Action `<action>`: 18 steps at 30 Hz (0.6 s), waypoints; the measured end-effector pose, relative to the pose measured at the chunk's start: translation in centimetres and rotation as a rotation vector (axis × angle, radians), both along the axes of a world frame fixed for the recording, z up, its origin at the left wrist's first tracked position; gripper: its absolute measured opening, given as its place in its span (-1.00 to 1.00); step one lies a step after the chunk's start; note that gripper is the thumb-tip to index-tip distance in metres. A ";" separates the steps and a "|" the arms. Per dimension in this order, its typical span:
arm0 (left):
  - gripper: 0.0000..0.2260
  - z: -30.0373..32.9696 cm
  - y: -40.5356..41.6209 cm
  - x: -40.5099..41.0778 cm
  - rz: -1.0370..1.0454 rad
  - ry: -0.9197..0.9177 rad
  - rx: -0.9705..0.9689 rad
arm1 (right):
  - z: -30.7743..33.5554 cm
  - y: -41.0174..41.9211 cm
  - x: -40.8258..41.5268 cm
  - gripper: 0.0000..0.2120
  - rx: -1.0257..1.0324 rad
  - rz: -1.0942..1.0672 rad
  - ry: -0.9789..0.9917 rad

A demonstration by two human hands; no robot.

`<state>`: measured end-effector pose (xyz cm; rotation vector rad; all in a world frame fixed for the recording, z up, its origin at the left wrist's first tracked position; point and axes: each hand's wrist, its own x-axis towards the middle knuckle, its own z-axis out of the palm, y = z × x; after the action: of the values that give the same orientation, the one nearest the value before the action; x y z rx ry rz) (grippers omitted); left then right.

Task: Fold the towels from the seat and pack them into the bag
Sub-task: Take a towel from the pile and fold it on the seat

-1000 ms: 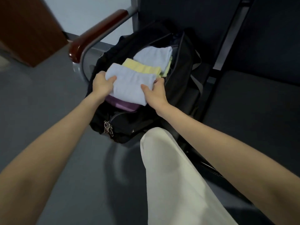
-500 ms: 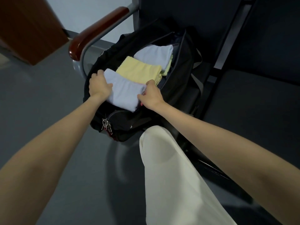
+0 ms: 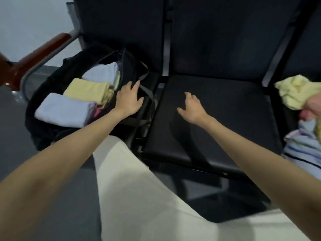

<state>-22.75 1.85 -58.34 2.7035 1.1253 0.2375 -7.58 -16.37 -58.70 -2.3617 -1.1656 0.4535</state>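
Note:
An open black bag (image 3: 43, 129) sits on the left seat. Inside it lie folded towels: a light blue one (image 3: 62, 110) nearest me, a yellow one (image 3: 86, 89) behind it, and another pale blue one (image 3: 102, 72) at the back. My left hand (image 3: 129, 99) rests with spread fingers on the bag's right side by its grey strap. My right hand (image 3: 192, 108) hovers over the bare black middle seat (image 3: 225, 108), fingers loosely curled and holding nothing. At the right edge, a crumpled yellow towel (image 3: 295, 91) and a striped blue towel (image 3: 305, 145) lie on the far seat.
A wood-topped metal armrest (image 3: 40, 56) rises left of the bag. Dark seat backs (image 3: 208, 35) stand behind the seats. My white-trousered leg (image 3: 139, 197) fills the lower middle. Another person's hand (image 3: 314, 103) shows at the right edge by the yellow towel. Grey floor lies at the left.
Both hands have let go of the light blue towel, which now lies in the bag. The view has swung right; my right hand has moved over the middle seat.

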 end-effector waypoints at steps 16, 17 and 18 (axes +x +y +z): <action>-0.43 -6.0 -23.7 21.3 -0.565 0.209 -0.117 | -3.8 -31.9 18.4 -0.57 -0.051 -0.481 -0.257; -0.43 -6.0 -25.1 22.6 -0.605 0.194 -0.123 | -4.0 -33.0 18.9 -0.58 -0.042 -0.504 -0.291; -0.44 -5.9 -26.6 23.9 -0.645 0.173 -0.133 | -4.2 -34.0 19.3 -0.59 -0.036 -0.528 -0.323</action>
<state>1.11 -24.71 -64.25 2.8278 0.2401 -0.1693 11.71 -50.37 -62.93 -2.7082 -0.6057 -0.0912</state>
